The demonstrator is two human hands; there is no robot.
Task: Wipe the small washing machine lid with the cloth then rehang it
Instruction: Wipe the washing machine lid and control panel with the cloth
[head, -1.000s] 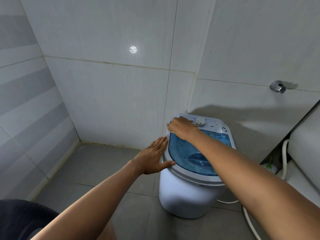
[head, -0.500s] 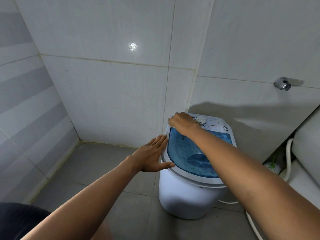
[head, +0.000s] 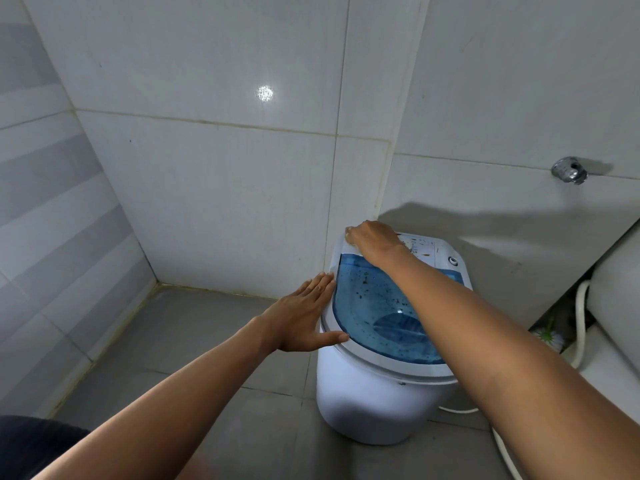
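Observation:
A small white washing machine (head: 374, 403) stands on the grey floor in the corner. Its translucent blue lid (head: 367, 299) is shut and speckled with brown dirt. My right hand (head: 374, 239) presses down on the back left corner of the white control panel, fingers curled. A pale edge of the cloth (head: 348, 233) peeks out under the fingertips; the rest of the cloth is hidden. My left hand (head: 304, 317) lies flat and open against the machine's left rim, thumb on the front edge.
White tiled walls close in behind and to the left. A chrome tap (head: 569, 170) sticks out of the right wall. A large white appliance (head: 620, 289) and a white hose (head: 581, 306) sit at the right, with a hose on the floor (head: 502, 448).
My right hand has slid from beside the dial toward the back left corner of the control panel. My left hand has stayed on the rim.

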